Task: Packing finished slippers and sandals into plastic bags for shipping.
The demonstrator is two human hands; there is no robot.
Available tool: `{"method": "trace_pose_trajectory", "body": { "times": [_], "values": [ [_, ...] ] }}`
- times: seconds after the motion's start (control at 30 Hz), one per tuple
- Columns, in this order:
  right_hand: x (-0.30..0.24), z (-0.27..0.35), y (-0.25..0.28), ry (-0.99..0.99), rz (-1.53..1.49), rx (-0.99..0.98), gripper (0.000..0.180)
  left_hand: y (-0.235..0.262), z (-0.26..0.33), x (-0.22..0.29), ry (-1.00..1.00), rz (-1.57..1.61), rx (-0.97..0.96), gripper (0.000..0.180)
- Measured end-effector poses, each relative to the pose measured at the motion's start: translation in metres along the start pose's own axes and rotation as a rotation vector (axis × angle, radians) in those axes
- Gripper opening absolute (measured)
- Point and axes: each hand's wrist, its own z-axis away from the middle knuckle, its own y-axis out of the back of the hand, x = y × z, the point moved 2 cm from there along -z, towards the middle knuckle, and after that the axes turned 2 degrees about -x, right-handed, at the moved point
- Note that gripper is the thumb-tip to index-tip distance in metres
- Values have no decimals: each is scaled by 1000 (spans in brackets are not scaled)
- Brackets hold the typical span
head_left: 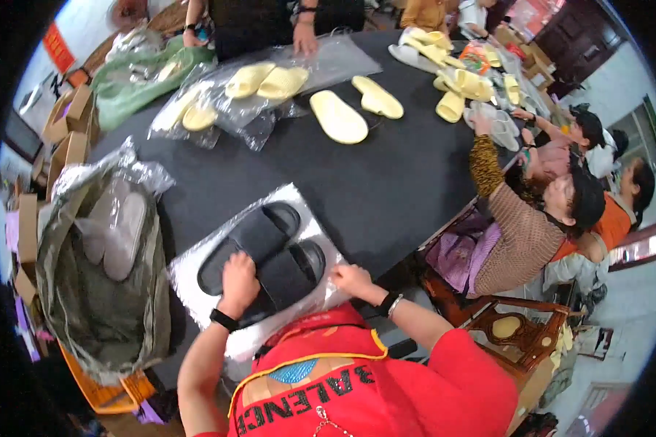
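Note:
A pair of black slippers (270, 247) lies side by side in a clear plastic bag (299, 200) on the near edge of the black table (386, 182). My left hand (239, 280) grips the heel end of the left slipper at the bag's mouth, fingers curled over it. My right hand (350, 279) pinches the bag's near right edge, beside the right slipper's heel. Both wrists carry dark bands.
A big open sack of grey slippers (116, 233) stands at my left. Loose yellow slippers (339, 116) and bagged yellow pairs (266, 80) lie farther along the table. Another person's hand (305, 36) rests at the far edge. Seated people (532, 226) and a wooden chair (510, 328) are at the right.

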Motion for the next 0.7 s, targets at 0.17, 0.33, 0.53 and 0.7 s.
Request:
{"method": "trace_pose_trajectory", "body": {
  "times": [0.17,0.33,0.53,0.7],
  "values": [
    [13,1,-4,45,-32,98,28,-51,-1,9,-103,-18,-79,19],
    [-35,17,35,307,-378,260,56,-16,-3,15,-114,46,-97,19],
    [-51,-7,46,382,-507,-105,61,34,-3,44,-211,99,11,26],
    [-70,-9,94,506,-491,-8,35,50,1,40,-145,305,192,44]
  ]
}}
